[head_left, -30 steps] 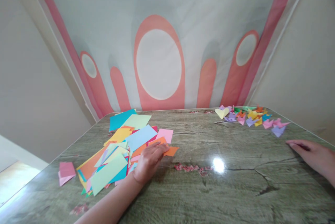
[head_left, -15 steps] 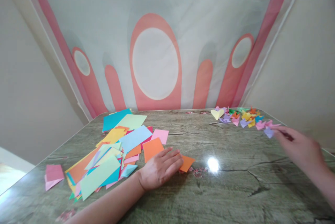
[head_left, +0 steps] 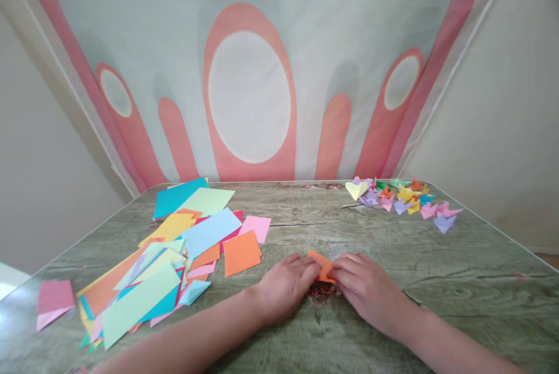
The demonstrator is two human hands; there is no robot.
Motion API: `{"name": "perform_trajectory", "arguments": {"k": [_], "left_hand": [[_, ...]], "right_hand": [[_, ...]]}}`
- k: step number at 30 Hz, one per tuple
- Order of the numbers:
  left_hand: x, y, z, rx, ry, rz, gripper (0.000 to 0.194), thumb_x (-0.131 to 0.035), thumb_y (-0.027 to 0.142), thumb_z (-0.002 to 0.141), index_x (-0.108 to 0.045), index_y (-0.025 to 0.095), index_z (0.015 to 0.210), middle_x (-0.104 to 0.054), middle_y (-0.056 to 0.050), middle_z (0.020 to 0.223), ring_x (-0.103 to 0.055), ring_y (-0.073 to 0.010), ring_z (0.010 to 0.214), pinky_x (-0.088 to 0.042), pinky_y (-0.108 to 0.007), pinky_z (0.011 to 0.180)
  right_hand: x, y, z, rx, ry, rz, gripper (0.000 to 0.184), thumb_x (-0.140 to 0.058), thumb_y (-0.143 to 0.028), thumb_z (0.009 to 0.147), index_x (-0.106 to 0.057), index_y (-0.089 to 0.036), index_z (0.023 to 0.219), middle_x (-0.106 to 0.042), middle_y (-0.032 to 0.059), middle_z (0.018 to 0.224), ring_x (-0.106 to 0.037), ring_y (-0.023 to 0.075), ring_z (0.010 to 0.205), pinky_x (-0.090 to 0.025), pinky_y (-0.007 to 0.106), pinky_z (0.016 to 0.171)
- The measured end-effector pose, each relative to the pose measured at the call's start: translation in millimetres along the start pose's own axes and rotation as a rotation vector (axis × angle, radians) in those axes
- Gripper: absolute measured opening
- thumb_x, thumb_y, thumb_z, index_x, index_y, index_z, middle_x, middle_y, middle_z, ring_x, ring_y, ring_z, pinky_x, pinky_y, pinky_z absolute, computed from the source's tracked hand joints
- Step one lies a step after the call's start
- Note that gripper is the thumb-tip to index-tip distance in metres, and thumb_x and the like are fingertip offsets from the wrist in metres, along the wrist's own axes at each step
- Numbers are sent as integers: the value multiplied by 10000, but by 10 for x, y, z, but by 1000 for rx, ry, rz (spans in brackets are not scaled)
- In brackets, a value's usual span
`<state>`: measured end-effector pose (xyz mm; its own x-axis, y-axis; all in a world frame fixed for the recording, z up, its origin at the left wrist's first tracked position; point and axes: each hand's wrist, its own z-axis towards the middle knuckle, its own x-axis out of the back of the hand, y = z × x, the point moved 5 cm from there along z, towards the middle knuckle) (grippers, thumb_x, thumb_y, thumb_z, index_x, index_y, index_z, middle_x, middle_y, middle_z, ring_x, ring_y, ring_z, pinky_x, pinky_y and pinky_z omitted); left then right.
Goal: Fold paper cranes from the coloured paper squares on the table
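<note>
A small orange sheet of paper (head_left: 322, 267) is between my two hands, low over the wood-patterned table (head_left: 279, 345). My left hand (head_left: 288, 285) grips its left side, with the fingers together and the thumb side towards the paper. On the opposite edge, my right hand (head_left: 369, 289) has its fingertips closed on the sheet. Both hands partly cover the paper, so its full outline is hidden. Left of my left hand lies another orange sheet (head_left: 242, 253), beside a loose pile of coloured papers (head_left: 140, 304).
Several small folded paper figures (head_left: 406, 194) sit in a cluster at the back right, with a lilac one (head_left: 445, 222) nearest me and a pale yellow heart (head_left: 356, 190) at the left. A pink folded paper (head_left: 55, 302) lies far left. A printed backdrop (head_left: 305, 71) rises behind the table.
My right hand has left the folded figures at the right and come to the middle, where it now holds the orange sheet. My left hand has drawn in at the sheet's left side.
</note>
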<state>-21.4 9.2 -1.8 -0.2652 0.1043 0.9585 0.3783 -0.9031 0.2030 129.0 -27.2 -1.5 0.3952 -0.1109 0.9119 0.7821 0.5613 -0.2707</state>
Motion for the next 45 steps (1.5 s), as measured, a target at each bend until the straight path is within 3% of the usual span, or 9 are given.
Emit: {"name": "perform_trajectory", "arguments": {"k": [7,12,17,21,25,30,39,45], "left_hand": [[29,-11,-94,134,52,66,139,-462,148,896,-598,170,917,-660,-84,960,-603,-207,939,-482,-346,838],[36,-71,-101,242,162,-91,101,-532,150,861,-628,180,863,-684,-57,970,-602,-206,938,-469,-352,848],[95,-94,-119,315,180,-224,88,-649,191,813,-611,180,734,-685,-29,983,-586,-208,956,-436,-358,868],[119,-7,-130,343,123,-209,107,-645,205,824,-605,174,730,-651,-28,860,-568,-196,874,-407,-345,828],[115,30,-128,393,75,-206,143,-638,235,833,-597,169,712,-624,-24,799,-553,-190,831,-380,-330,784],[92,-15,-113,457,26,-164,168,-550,252,892,-589,167,753,-616,-30,809,-537,-191,823,-359,-328,763],[107,91,-131,424,-119,-127,183,-509,265,906,-599,171,778,-625,-35,827,-548,-193,819,-370,-325,760],[120,75,-120,458,-136,-134,193,-515,273,897,-610,174,762,-631,-37,811,-561,-192,806,-379,-309,728]], "right_hand": [[-38,-47,1,2,-7,-79,142,-560,-101,879,-653,-206,863,-625,20,840,-557,202,770,-432,366,721],[-40,-23,-15,-77,-4,22,127,-568,-106,880,-645,-204,910,-631,27,870,-568,214,811,-446,362,727],[-53,8,-101,-48,100,66,196,-480,-133,934,-646,-211,867,-646,31,863,-585,201,806,-459,346,722],[-48,1,-184,-43,77,62,228,-441,-158,953,-641,-211,858,-638,37,829,-583,197,773,-462,349,704],[-76,59,-203,-132,-5,104,202,-446,-168,954,-614,-202,848,-606,29,808,-565,200,761,-451,363,695],[-96,161,-161,-227,-14,194,199,-461,-204,958,-597,-204,812,-583,20,806,-559,185,760,-444,337,673],[-93,139,-189,-196,-63,136,220,-504,-217,934,-587,-205,730,-583,8,743,-575,183,718,-441,310,623],[-108,196,-190,-205,-87,151,207,-526,-259,928,-579,-215,734,-582,-3,732,-583,171,693,-433,302,615]]}}
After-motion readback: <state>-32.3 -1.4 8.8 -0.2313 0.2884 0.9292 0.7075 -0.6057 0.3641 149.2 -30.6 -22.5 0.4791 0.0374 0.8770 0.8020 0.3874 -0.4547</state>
